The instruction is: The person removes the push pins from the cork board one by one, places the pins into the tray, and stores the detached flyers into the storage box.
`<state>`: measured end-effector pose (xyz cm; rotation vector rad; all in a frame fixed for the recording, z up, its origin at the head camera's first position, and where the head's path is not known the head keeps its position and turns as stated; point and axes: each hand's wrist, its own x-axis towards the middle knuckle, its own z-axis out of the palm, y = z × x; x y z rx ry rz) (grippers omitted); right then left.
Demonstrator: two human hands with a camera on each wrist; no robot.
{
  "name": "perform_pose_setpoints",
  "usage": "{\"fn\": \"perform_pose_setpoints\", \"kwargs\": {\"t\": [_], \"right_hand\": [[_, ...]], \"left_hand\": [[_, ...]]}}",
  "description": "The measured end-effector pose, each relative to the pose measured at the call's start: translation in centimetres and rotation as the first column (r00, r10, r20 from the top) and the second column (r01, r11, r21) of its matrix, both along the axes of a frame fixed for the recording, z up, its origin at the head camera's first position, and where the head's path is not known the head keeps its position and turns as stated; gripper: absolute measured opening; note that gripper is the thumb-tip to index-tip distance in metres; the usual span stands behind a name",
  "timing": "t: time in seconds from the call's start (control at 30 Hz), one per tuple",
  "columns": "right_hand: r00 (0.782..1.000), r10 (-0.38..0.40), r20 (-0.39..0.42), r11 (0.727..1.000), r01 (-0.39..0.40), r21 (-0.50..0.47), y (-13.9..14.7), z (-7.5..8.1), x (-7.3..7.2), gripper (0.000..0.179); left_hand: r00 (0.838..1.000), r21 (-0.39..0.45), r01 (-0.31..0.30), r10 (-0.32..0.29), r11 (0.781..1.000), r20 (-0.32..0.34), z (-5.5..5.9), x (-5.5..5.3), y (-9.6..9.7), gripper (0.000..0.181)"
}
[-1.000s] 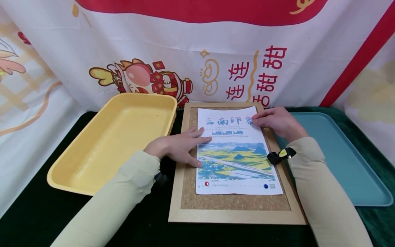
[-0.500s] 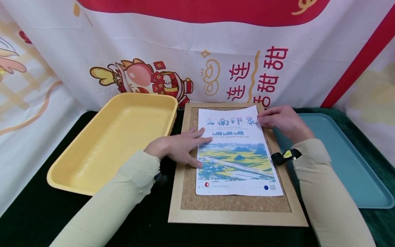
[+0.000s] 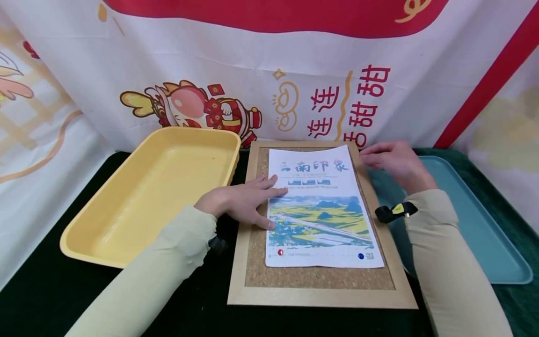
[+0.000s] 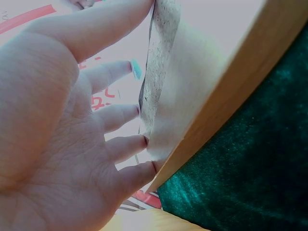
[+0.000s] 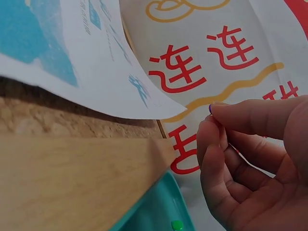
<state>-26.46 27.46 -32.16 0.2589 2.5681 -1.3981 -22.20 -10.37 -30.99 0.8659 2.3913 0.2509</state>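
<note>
A printed poster sheet (image 3: 320,220) with a landscape picture lies on a wood-framed cork board (image 3: 320,279). My left hand (image 3: 244,201) rests with fingers spread on the sheet's left edge and the frame. My right hand (image 3: 397,166) is at the board's upper right corner, beside the sheet. In the right wrist view its thumb and forefinger pinch a tiny blue-purple thing (image 5: 210,109) that looks like a push pin, mostly hidden by the fingertips. There the sheet's near corner (image 5: 163,111) is lifted off the cork.
A deep yellow tray (image 3: 90,255) stands left of the board. To the right lies a shallow teal tray (image 3: 484,243), partly under my right arm. It has a small green piece (image 5: 177,225) in it. A printed cloth (image 3: 236,51) hangs behind the dark green table cover (image 3: 320,323).
My right hand has moved from the sheet's upper right corner rightward, past the frame's edge toward the teal tray. My left hand has stayed in place on the sheet.
</note>
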Motion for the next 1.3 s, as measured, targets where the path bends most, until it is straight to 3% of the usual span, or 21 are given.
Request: {"fn": "perform_pose_setpoints", "kwargs": {"t": [0.37,1.03,1.3], "right_hand": [[0.996,-0.07,-0.049,0.996,0.072,0.057,1.4,0.2,0.4,0.058],[0.988,-0.152,-0.003,0.981,0.151,0.122,4.6,-1.0,0.5,0.055],[0.983,-0.177,0.058,0.974,0.166,0.153,5.5,-1.7,0.6,0.053]], "left_hand": [[1.0,0.0,-0.001,0.001,1.0,-0.002,0.0,0.0,0.1,0.088],[1.0,0.016,0.0,0.0,1.0,0.002,0.1,0.1,-0.1,0.087],[1.0,0.015,0.01,-0.009,1.0,-0.001,0.0,0.0,-0.1,0.087]]}}
